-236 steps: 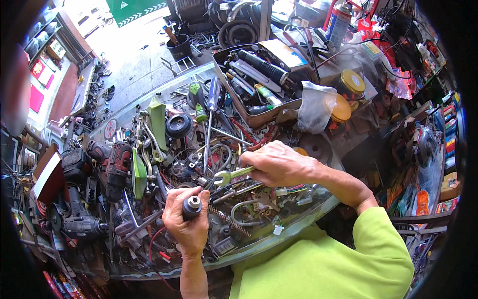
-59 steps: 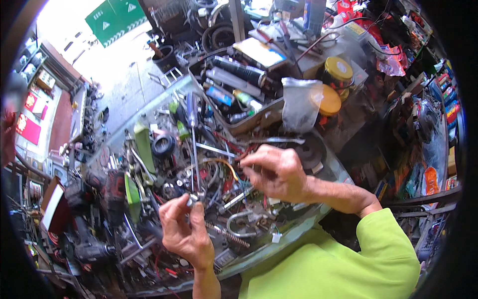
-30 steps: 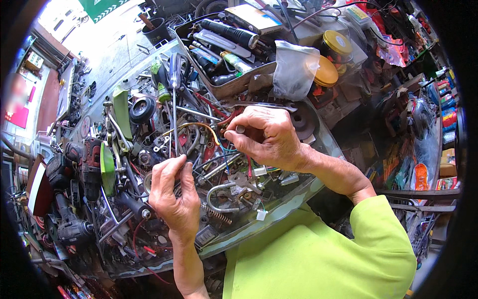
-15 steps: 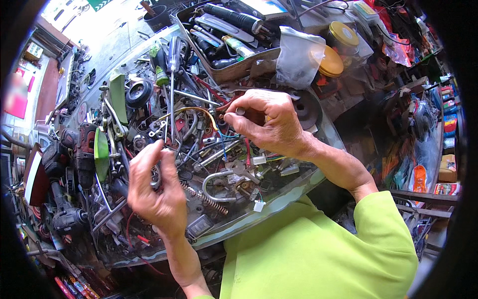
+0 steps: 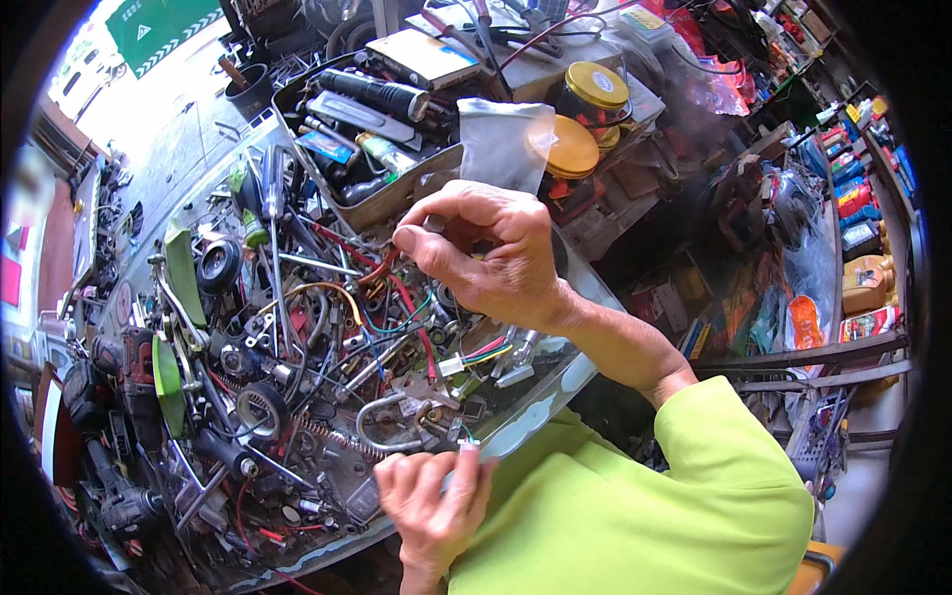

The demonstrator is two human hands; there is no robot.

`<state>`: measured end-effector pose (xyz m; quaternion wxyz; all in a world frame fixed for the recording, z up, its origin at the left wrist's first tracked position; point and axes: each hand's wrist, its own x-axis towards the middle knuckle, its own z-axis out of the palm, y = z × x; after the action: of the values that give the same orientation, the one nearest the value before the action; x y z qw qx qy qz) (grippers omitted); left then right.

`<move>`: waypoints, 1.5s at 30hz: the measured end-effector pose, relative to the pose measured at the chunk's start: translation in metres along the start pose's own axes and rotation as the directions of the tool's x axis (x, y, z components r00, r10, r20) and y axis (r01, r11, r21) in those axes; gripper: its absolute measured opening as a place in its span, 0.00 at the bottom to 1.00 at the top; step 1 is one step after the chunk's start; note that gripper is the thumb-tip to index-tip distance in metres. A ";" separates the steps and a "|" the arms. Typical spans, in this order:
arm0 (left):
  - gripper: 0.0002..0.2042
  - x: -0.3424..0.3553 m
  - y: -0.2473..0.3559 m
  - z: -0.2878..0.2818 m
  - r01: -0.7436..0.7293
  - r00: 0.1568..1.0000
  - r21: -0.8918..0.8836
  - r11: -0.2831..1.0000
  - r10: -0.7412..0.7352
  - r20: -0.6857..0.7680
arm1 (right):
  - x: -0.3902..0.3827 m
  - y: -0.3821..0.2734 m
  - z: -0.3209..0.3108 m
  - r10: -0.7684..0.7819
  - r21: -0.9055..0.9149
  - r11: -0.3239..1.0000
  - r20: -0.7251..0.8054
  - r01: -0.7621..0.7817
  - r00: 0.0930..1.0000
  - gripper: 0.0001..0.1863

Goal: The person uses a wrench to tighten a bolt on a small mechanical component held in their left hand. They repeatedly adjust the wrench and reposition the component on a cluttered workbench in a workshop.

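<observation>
My right hand (image 5: 486, 253) is raised above the cluttered bench, thumb and fingers curled in a pinch. Between them shows a small round metal piece (image 5: 433, 224), mostly covered by the fingers. My left hand (image 5: 434, 504) is low at the bench's near edge, with its fingers curled in and the thumb lying along them. Just past the thumb tip is a small white plug connector (image 5: 469, 447) on a thin wire. Whatever the left fingers hold, if anything, is hidden. A bent metal U-shaped rod (image 5: 369, 421) and a coil spring (image 5: 332, 434) lie beyond that hand.
Loose parts and wires cover the glass-topped bench (image 5: 567, 382). A tool tray (image 5: 372, 208) stands at the back, beside a plastic bag (image 5: 501, 139) and yellow-lidded jars (image 5: 565, 147). Power drills (image 5: 124, 486) lie at the left. Screwdrivers (image 5: 273, 188) lie among the parts.
My left hand has moved from over the parts at the left down to the near edge, its fingers now more curled. My right hand keeps its pinch. The whole view has shifted.
</observation>
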<state>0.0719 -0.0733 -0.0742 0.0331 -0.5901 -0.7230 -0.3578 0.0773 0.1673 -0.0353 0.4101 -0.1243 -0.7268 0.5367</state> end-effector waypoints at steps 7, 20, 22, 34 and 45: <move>0.17 0.008 -0.006 0.001 -0.012 0.995 0.105 0.994 0.002 0.098 | 0.004 0.001 -0.007 -0.028 0.002 1.000 -0.094 0.029 0.995 0.04; 0.12 -0.010 -0.002 -0.011 0.183 0.907 0.051 0.982 -0.148 -0.394 | -0.010 0.007 0.007 -0.310 -0.283 0.892 0.185 0.353 0.933 0.06; 0.09 -0.026 -0.004 -0.028 0.321 0.839 0.104 0.941 -0.232 -0.491 | -0.011 0.006 0.006 -0.291 -0.292 0.893 0.208 0.343 0.934 0.06; 0.05 -0.068 -0.013 -0.041 0.726 0.577 0.185 0.663 -0.440 -0.688 | -0.011 0.008 0.008 -0.271 -0.274 0.903 0.236 0.331 0.933 0.06; 0.09 -0.005 -0.019 -0.026 0.630 0.768 0.355 0.691 -0.484 -0.420 | -0.007 0.006 0.001 -0.316 -0.265 0.886 0.257 0.381 0.913 0.08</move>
<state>0.0469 -0.0931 -0.0661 0.1722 -0.2525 -0.9201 -0.2449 0.0796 0.1646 -0.0446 0.3977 0.0027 -0.8509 0.3431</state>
